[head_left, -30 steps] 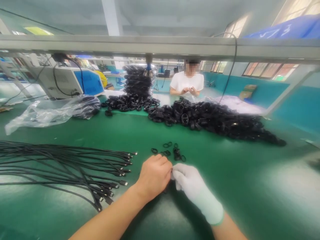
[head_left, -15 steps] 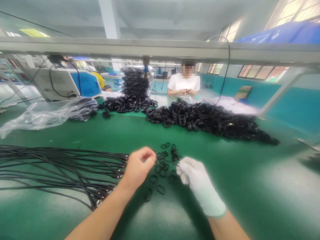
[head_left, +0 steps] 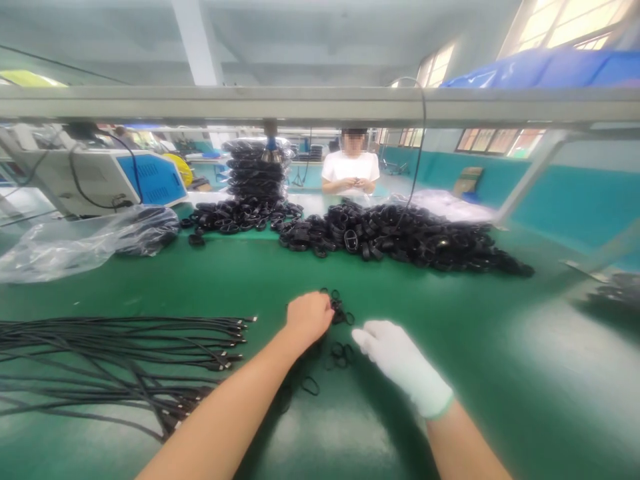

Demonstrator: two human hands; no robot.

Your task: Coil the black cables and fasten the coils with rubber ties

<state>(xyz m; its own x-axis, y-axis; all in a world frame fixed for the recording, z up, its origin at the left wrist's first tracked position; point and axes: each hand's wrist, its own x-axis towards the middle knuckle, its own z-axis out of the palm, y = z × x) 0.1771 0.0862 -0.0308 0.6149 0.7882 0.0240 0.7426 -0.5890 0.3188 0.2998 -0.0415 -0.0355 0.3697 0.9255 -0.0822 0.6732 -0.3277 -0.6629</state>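
My bare left hand (head_left: 310, 319) is over the small black rings (head_left: 342, 355) on the green tabletop (head_left: 480, 333). Its fingers are curled, and the fingertips are hidden behind the back of the hand, beside a small heap of rings (head_left: 341, 311). My right hand (head_left: 395, 357), in a white glove, hovers just right of the rings. Its fingers are bent together with the thumb, and whatever is between them is too small to make out. To the left of my left forearm lie several black cables (head_left: 165, 330) with metal plug ends pointing right.
A long pile of black coiled pieces (head_left: 425, 237) lies across the back, with another heap (head_left: 235, 217) and a stack of bagged bundles (head_left: 253, 173) at left. Clear plastic (head_left: 65, 247) lies near a blue-and-grey machine (head_left: 150, 177). A rail (head_left: 320, 105) spans overhead. A person (head_left: 351, 172) works opposite.
My left hand has moved right over the rings, its fingers now turned down and covering some of them. The right hand stays about where it was. The whole view has shifted slightly.
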